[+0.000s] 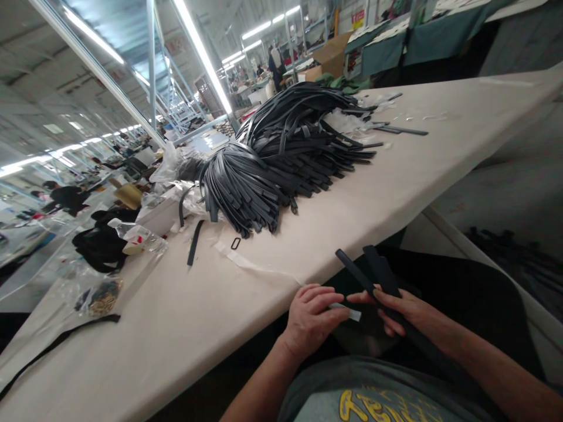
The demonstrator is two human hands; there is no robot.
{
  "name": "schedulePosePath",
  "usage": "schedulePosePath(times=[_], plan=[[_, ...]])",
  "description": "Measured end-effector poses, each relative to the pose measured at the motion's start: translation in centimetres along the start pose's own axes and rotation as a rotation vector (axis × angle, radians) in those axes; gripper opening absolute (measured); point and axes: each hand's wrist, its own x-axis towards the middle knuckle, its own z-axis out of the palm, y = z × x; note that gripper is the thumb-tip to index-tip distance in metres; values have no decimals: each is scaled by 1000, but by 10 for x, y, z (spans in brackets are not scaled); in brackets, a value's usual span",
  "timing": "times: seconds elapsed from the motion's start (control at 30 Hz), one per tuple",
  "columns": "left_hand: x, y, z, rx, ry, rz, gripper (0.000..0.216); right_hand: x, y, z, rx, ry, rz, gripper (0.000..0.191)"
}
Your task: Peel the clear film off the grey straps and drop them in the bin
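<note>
My right hand [407, 306] is closed around several flat black straps [382, 271], whose ends stick up past the thumb and fingers. Their lower lengths run down beside my forearm. My left hand [310, 316] is just left of them, fingers bent, pinching a short pale translucent strip [353, 315]. A gap separates the strip's free end from the straps. On the table above my hands lies a large heap of similar black straps [250, 187], their ends fanned towards me. A small black rectangular ring [236, 243] lies in front of the heap.
The pale-covered table [352, 217] slants across the view, its near edge beside my hands. A plastic bottle [138, 234], a bag of small metal parts [103, 298] and a loose black strap [61, 337] are at the left. A cardboard box [332, 55] stands behind.
</note>
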Motion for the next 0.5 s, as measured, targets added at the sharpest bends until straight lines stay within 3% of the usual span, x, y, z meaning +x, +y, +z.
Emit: schedulePosePath(times=[0.13, 0.27, 0.4, 0.5], plan=[[-11, 9, 4, 33, -93, 121, 19, 17, -4, 15, 45, -206, 60, 58], [-21, 15, 0, 80, -110, 170, 19, 34, -10, 37, 71, -382, 27, 57], [-28, 17, -4, 74, -30, 147, 16, 46, -22, 52, 9, -352, -55, 62], [-29, 24, -15, -33, 75, 75, 14, 48, -32, 56, -84, -233, -130, 55]])
